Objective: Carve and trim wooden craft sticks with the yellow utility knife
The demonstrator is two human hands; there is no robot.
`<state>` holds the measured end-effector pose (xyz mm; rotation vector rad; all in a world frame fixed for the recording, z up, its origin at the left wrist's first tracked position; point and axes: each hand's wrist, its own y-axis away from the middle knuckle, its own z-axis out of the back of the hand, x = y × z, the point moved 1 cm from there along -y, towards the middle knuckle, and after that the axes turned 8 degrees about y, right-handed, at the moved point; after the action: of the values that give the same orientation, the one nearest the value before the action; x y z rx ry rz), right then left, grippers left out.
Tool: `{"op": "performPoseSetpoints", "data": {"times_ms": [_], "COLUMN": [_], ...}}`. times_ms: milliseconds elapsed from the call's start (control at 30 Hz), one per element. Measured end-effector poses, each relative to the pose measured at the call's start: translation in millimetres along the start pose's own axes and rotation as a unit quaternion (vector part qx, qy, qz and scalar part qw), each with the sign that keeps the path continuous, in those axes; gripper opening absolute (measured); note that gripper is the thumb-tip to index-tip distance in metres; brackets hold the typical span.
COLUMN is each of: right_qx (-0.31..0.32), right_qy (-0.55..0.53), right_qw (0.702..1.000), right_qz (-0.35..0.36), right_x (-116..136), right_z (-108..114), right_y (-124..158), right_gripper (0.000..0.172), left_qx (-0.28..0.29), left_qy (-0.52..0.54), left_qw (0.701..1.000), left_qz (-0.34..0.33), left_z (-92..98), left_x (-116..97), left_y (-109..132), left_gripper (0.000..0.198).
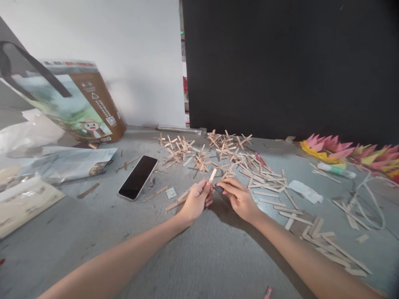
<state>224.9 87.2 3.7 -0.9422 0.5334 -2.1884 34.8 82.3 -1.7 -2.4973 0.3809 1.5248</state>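
Observation:
My left hand [197, 200] is closed round a short wooden craft stick [213, 175] that points up and away from me. My right hand [238, 196] is pinched just to the right of it, fingertips almost touching the left hand, with a small dark thing [218, 189] between them that I cannot make out. Both hands hover low over the grey table [199, 253]. Beyond them lies a spread of wooden sticks, many glued into small crosses [218, 151].
A black phone [138, 177] lies face up left of my hands. A brown printed bag [77, 104] and plastic packets sit at far left. Loose flat sticks [327, 241] lie at right, with pink and yellow paper flowers [343, 151], a glue tube [336, 169] and a white cord [368, 199].

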Motion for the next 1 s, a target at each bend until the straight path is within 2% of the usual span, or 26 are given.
{"op": "performPoseSetpoints", "data": {"times_ms": [300,1000], "right_qx": [-0.011,-0.002], "right_qy": [0.012,0.030], "right_qw": [1.000,1.000], "right_qz": [-0.008,0.008], "right_x": [-1.7,5.0], "right_z": [-1.0,2.5], "right_y": [-0.6,-3.1], "right_gripper": [0.039,0.038], "left_qx": [0.003,0.004], "left_qy": [-0.010,-0.002], "left_qw": [1.000,1.000], "left_qz": [0.012,0.025], "left_z": [-2.8,-3.2], "left_x": [-3.7,0.4], "left_y": [1.5,1.2], "left_gripper": [0.050,0.045]}}
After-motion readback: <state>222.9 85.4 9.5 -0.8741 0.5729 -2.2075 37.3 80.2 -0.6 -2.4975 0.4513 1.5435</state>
